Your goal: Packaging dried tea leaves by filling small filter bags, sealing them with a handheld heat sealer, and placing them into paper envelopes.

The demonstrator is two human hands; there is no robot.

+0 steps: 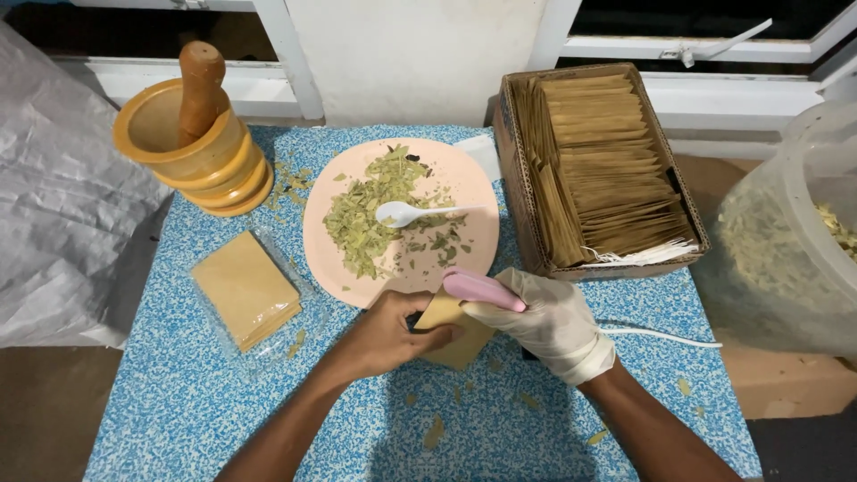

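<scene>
Hands meet just below the pink plate point(335, 259), at the near middle of the blue speckled table point(178, 402). Bare left hand point(388, 335) pinches the left edge of a small tan sachet point(460, 344), fingers closed on it, while the gloved right hand point(549, 326) is clenched around a pink handheld sealer point(482, 290) (its white cord point(661, 337) trails off right). The sealer's long axis lies across the sachet's upper end, running left to right, so the sachet sits between both hands, touching each.

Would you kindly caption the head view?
Left hand holds a brown sachet; gloved right hand presses a pink sealer.
</scene>
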